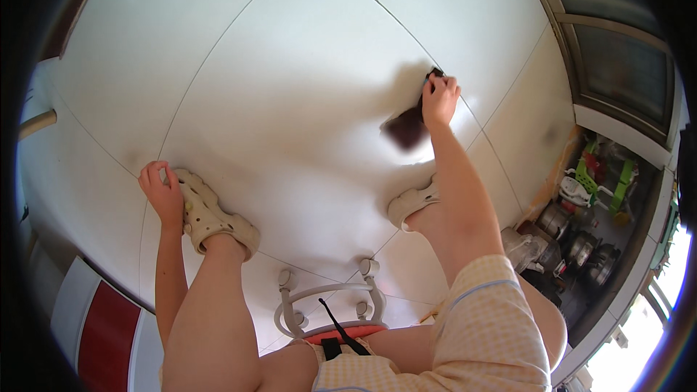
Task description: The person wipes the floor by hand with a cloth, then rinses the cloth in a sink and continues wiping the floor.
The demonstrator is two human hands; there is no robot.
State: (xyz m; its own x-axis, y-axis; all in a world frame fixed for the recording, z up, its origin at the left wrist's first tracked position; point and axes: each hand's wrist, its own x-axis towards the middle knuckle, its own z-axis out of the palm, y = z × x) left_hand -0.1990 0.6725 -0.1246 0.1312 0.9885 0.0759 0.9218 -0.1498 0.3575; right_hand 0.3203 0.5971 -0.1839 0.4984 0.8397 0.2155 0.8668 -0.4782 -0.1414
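My right hand [440, 102] is shut on a dark object [407, 129], black at the grip and dark brown at the wide end. The wide end is blurred, so I cannot tell whether it is a brush or a cloth. A shadow falls beside it on the pale tiled floor [305, 76]. Down by the outer side of a beige clog [209, 209], my left hand [162, 190] has its fingers loosely bent and holds nothing I can see. The other beige clog [416, 201] is partly hidden behind my right forearm.
Beneath me is a low seat with a red cushion [348, 333] and a grey caster frame [332, 288]. Metal pots [580, 250] and plastic items fill an open shelf at right, below a framed glass door [621, 65]. A red and white panel [109, 332] stands at lower left.
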